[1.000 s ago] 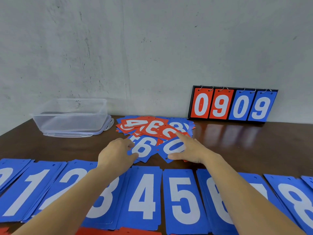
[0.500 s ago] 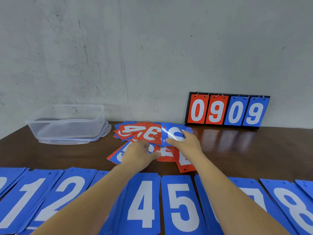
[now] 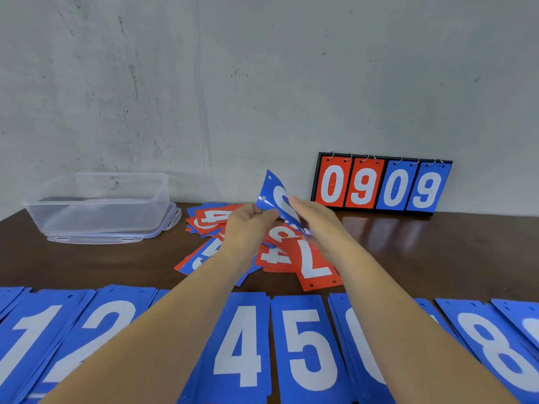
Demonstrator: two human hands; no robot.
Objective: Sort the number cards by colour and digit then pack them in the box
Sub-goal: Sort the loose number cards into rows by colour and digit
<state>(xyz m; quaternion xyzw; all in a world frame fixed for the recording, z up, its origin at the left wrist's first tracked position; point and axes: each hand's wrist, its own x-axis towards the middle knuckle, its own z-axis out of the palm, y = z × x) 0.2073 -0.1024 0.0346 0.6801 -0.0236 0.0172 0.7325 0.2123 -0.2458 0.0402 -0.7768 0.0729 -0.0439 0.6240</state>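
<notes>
Hands: two, left hand (image 3: 248, 225) and right hand (image 3: 318, 223). Blue card (image 3: 277, 196) held up: one. Box (image 3: 96, 205): one. Lid (image 3: 172, 220): one. Scoreboard (image 3: 382, 185): one, carrying four cards, two red and two blue. Heap (image 3: 309, 263) of loose red and blue cards: one; overlapping, number not countable. Blue piles (image 3: 242, 345), near row: five show a plain digit; others hidden by arms and frame edges, total uncertain.
</notes>
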